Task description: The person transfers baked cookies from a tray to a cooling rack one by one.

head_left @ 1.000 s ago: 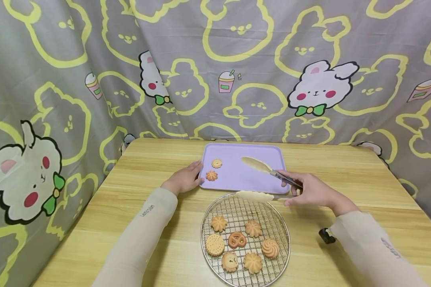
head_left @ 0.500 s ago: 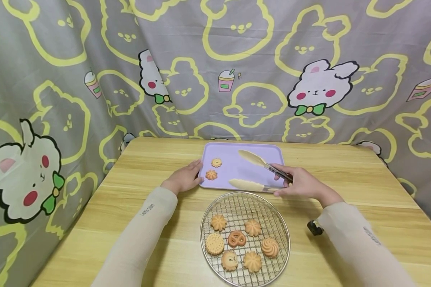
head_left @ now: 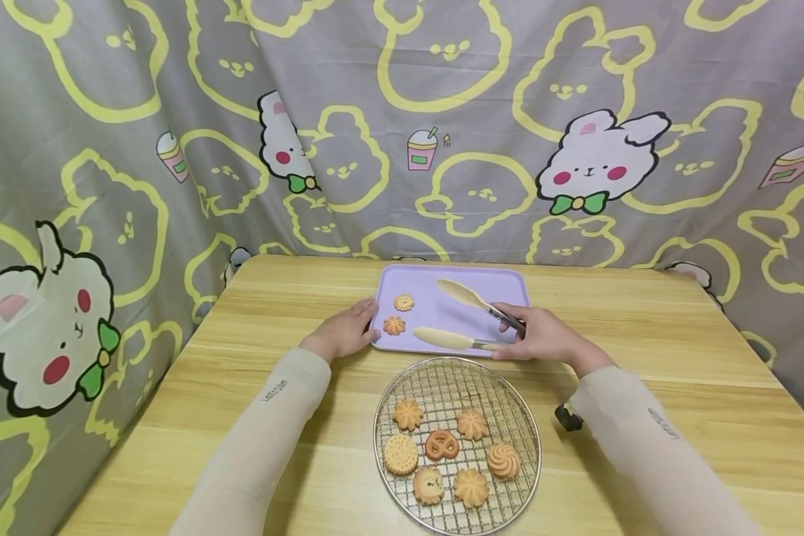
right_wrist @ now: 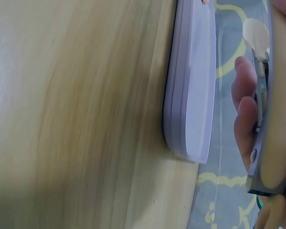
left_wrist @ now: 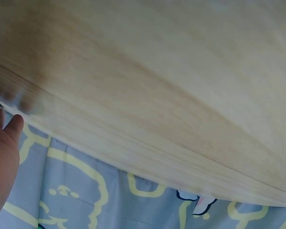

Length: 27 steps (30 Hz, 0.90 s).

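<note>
My right hand (head_left: 543, 336) grips a pair of tongs (head_left: 445, 339) by the dark handle. The two pale scalloped tips are spread apart over the lilac tray (head_left: 455, 273), pointing left, with nothing between them. On the tray's left side lie a round cookie (head_left: 404, 302) and a flower-shaped cookie (head_left: 394, 325); the lower tip is just right of the latter. My left hand (head_left: 343, 333) rests with extended fingers along the tray's left edge. In the right wrist view, fingers curl around the tongs' handle (right_wrist: 280, 105) beside the tray's corner (right_wrist: 178, 129).
A round wire rack (head_left: 540, 439) stands in front of the tray, bearing several cookies, among them a pretzel-shaped one (head_left: 441, 445) and a swirled one (head_left: 504, 461). The wooden table (head_left: 241, 357) ends at a patterned grey curtain (head_left: 482, 134) behind.
My right hand has moved left with the tongs, bringing the lower tip from above the rack's far edge to over the tray. The left hand and cookies have stayed put.
</note>
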{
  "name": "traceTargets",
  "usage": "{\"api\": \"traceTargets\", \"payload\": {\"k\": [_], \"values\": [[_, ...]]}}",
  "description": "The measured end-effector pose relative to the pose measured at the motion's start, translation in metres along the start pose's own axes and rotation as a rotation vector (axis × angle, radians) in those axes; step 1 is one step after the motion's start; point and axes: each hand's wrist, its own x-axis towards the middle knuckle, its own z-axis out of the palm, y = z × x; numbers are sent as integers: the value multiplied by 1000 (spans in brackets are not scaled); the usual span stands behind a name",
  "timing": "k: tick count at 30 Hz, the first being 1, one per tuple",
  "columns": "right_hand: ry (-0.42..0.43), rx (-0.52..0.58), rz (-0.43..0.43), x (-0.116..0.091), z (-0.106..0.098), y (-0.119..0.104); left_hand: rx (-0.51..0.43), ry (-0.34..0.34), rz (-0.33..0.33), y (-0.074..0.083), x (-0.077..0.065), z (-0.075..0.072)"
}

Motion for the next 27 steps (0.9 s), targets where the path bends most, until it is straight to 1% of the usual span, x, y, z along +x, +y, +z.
{"api": "traceTargets", "payload": {"k": [9, 22, 27], "values": [[-2, -99, 19, 11, 7, -7, 7, -1, 6, 0, 0, -2], [-40, -154, 45, 25, 14, -20, 3, 4, 14, 1, -1, -2], [-58, -191, 65, 29, 17, -24, 5, 2, 16, 0, -1, -1]]}}
